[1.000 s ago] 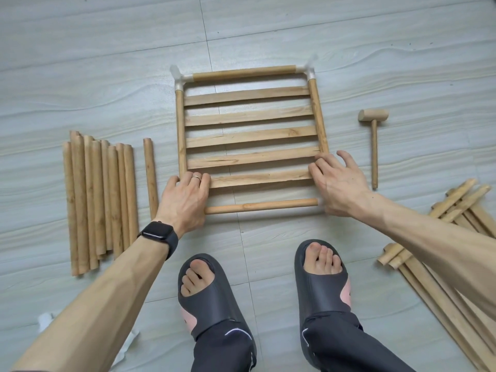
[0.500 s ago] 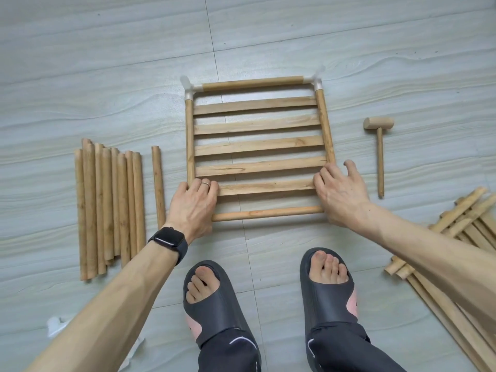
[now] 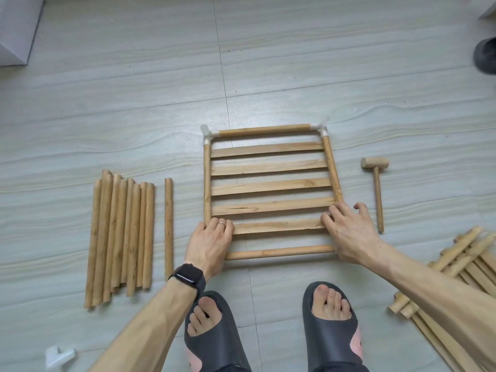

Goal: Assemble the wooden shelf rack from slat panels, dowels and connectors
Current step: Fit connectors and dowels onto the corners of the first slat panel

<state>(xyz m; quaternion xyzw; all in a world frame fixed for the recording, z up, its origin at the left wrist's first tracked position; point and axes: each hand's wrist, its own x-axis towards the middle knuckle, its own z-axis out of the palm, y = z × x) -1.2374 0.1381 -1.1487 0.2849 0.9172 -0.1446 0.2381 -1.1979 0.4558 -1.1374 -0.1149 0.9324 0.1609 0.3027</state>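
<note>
Slat panel (image 3: 269,187) lies flat on the tiled floor (image 3: 268,63), directly ahead of my slippers (image 3: 214,336). It has five slats between two side rails. A far dowel (image 3: 264,130) closes its far edge, joined to the rails by white connectors (image 3: 208,132) at both far corners. A near dowel (image 3: 279,252) runs along the panel's near edge, parallel to the slats. My hands are apart, one at each near corner of the panel. My left hand (image 3: 210,242) rests palm down on the near-left corner, fingers laid over the rail and the nearest slat, covering that end of the near dowel. My right hand (image 3: 349,234) rests on the near-right corner, fingertips on the slat ends and thumb lifted clear. Neither hand is wrapped round a part, and the joints beneath both palms are hidden. A wooden mallet (image 3: 377,189) lies just right of the panel, head away from me. A single dowel (image 3: 168,226) lies left of the panel, a bundle of dowels (image 3: 120,234) further left. A stack of spare panels (image 3: 472,261) lies to the panel's near right, partly under my right forearm. A loose white connector (image 3: 59,354) sits well to the panel's near left.
</note>
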